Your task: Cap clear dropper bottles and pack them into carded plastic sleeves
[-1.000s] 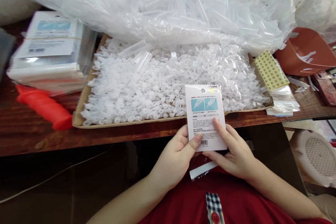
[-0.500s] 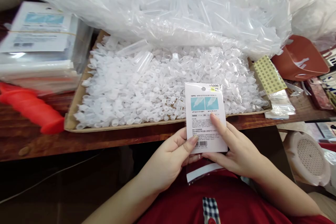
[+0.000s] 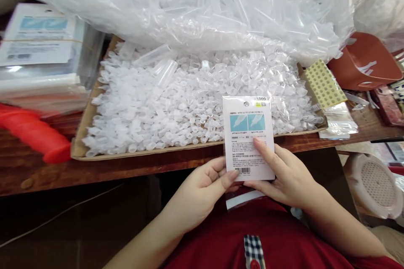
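A printed card in a clear plastic bag is held upright in front of my body, with two blue pictures, small text and a barcode on its face. My left hand grips its lower left corner, thumb on the front near the barcode and fingers behind. At the right edge, my right hand also holds it, one finger resting on the printed front and the thumb along the bottom edge. Below the card hangs the bag's clear flap with a white strip. What lies behind the card is hidden.
Beyond the hands, a shallow cardboard tray holds many small translucent plastic nozzles and caps. Behind it lies a big clear bag of tubes. Banded card packs and a red ribbed object are left; a yellow dotted sheet and brown bin right.
The flap below the card has lifted and shows shorter. Both hands keep their hold on the card bag, and the view has shifted slightly.
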The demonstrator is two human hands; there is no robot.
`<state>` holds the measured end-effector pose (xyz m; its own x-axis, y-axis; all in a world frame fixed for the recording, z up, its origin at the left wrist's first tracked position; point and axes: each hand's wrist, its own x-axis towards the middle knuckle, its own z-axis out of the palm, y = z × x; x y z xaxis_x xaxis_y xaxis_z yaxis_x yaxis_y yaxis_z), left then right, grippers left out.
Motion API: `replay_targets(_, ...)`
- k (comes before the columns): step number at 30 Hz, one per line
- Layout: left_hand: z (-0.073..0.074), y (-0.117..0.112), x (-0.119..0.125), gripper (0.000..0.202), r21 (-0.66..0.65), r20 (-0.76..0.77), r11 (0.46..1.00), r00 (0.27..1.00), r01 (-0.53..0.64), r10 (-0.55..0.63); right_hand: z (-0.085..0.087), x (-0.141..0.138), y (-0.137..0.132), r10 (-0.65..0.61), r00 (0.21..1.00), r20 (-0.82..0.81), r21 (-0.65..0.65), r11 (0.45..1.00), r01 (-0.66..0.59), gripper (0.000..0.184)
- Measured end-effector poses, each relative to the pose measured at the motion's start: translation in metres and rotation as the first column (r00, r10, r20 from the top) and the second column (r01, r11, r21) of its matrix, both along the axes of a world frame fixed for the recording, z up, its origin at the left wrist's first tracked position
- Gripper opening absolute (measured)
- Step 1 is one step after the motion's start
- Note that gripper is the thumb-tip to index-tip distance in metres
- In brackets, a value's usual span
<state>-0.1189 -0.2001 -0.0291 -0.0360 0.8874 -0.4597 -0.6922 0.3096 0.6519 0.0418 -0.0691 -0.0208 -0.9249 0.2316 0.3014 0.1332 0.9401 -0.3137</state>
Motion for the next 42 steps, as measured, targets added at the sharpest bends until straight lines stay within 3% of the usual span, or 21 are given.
replay_targets(6, -0.002, 0.001, 0.003, 0.028, 0.003, -0.009, 1.0, 1.0, -0.016, 0.016, -0.001, 0.0, 0.003, -0.026, 1.0, -0.005, -0.068, 0.997, 0.026, 0.074)
replay_targets(10, 0.002, 0.003, 0.003, 0.028, -0.011, -0.01, 1.0, 1.0, -0.017, 0.017, 0.012, 0.012, -0.001, -0.078, 0.997, -0.003, -0.054, 0.996, 0.078, 0.071)
replay_targets(12, 0.007, 0.005, 0.003, 0.025, -0.023, -0.023, 1.0, 1.0, -0.017, 0.017, 0.022, 0.021, -0.005, -0.13, 0.987, -0.098, 0.003, 0.991, 0.13, 0.058)
replay_targets(14, 0.012, 0.007, 0.003, 0.023, -0.006, -0.031, 1.0, 0.999, -0.014, 0.014, 0.032, 0.027, -0.01, -0.056, 0.979, -0.194, 0.062, 0.996, 0.069, 0.038)
replay_targets(16, 0.017, 0.009, 0.005, 0.025, 0.034, -0.028, 0.999, 0.999, -0.024, 0.024, 0.039, 0.025, -0.014, 0.131, 0.969, -0.209, 0.062, 0.991, -0.121, 0.021)
replay_targets(17, 0.019, 0.009, 0.006, 0.029, 0.058, -0.017, 0.998, 0.999, -0.029, 0.03, 0.042, 0.021, -0.015, 0.211, 0.96, -0.183, 0.033, 0.978, -0.208, 0.02)
replay_targets(19, 0.021, 0.01, 0.009, 0.036, 0.107, 0.022, 0.993, 0.999, -0.052, 0.05, 0.043, 0.01, -0.017, 0.259, 0.96, -0.103, -0.025, 0.964, -0.263, 0.025)
replay_targets(22, 0.022, 0.009, 0.011, 0.042, 0.171, 0.079, 0.981, 0.994, -0.086, 0.074, 0.04, -0.004, -0.018, 0.209, 0.978, -0.008, -0.011, 0.978, -0.209, 0.024)
replay_targets(29, 0.018, 0.011, 0.009, 0.043, 0.166, 0.122, 0.982, 0.99, -0.087, 0.067, 0.034, -0.008, -0.018, 0.147, 0.989, -0.003, -0.019, 0.989, -0.147, 0.022)
replay_targets(37, 0.019, 0.014, 0.009, 0.05, 0.112, -0.025, 0.993, 0.999, -0.023, 0.026, 0.032, -0.01, -0.019, 0.108, 0.987, 0.118, -0.082, 0.992, -0.099, 0.021)
replay_targets(42, 0.018, 0.014, 0.011, 0.051, 0.117, -0.025, 0.993, 0.999, -0.03, 0.033, 0.031, -0.012, -0.019, 0.127, 0.985, 0.115, -0.124, 0.986, -0.112, 0.022)
